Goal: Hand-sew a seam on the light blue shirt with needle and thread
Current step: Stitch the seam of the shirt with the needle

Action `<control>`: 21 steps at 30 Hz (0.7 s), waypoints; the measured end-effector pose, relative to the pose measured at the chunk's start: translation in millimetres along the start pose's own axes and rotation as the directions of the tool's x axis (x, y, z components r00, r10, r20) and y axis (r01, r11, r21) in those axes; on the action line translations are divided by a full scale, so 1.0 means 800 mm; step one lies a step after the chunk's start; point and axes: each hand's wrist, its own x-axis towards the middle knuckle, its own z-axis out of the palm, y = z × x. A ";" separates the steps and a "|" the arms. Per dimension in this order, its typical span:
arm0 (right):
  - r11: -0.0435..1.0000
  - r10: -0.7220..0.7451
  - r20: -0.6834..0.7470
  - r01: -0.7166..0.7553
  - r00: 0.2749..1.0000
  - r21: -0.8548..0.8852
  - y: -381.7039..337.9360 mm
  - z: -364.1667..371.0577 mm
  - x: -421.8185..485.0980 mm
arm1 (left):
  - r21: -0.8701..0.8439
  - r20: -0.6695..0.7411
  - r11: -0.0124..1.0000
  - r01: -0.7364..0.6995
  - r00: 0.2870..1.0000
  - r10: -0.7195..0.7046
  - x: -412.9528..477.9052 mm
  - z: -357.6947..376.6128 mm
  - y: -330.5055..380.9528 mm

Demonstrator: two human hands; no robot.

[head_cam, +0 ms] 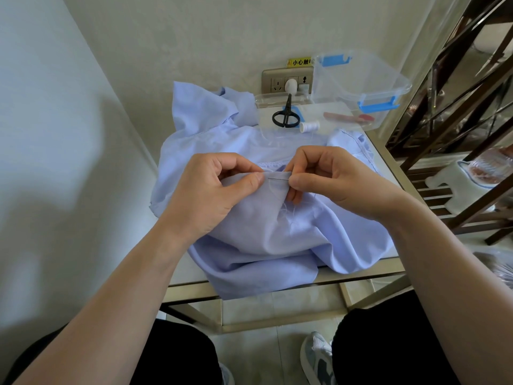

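A person's left hand (219,187) pinches a fold of light blue cotton shirt (277,234); the right hand (327,179) pinches a thin steel needle (278,178) lying across it.

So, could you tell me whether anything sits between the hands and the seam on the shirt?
Nothing visible does. The left hand pinches the light blue shirt at the seam, and the right hand holds the needle there.

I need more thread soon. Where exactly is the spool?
Look at the far end of the table, past the light blue shirt. The white thread spool lies on its side just right of the black scissors, the only small white cylinder there.
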 end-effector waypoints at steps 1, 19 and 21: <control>1.000 -0.008 0.006 0.008 1.000 0.009 0.001 0.000 0.000 | -0.002 0.002 1.000 0.005 1.000 -0.005 0.000 0.000 0.000; 0.994 -0.055 0.045 0.050 0.997 0.097 0.006 0.001 -0.002 | -0.209 0.159 0.966 0.150 0.980 -0.118 -0.002 -0.003 0.007; 0.993 -0.053 0.035 0.049 0.998 0.109 0.006 0.002 -0.002 | -0.220 0.175 0.962 0.160 0.977 -0.122 -0.003 -0.004 0.007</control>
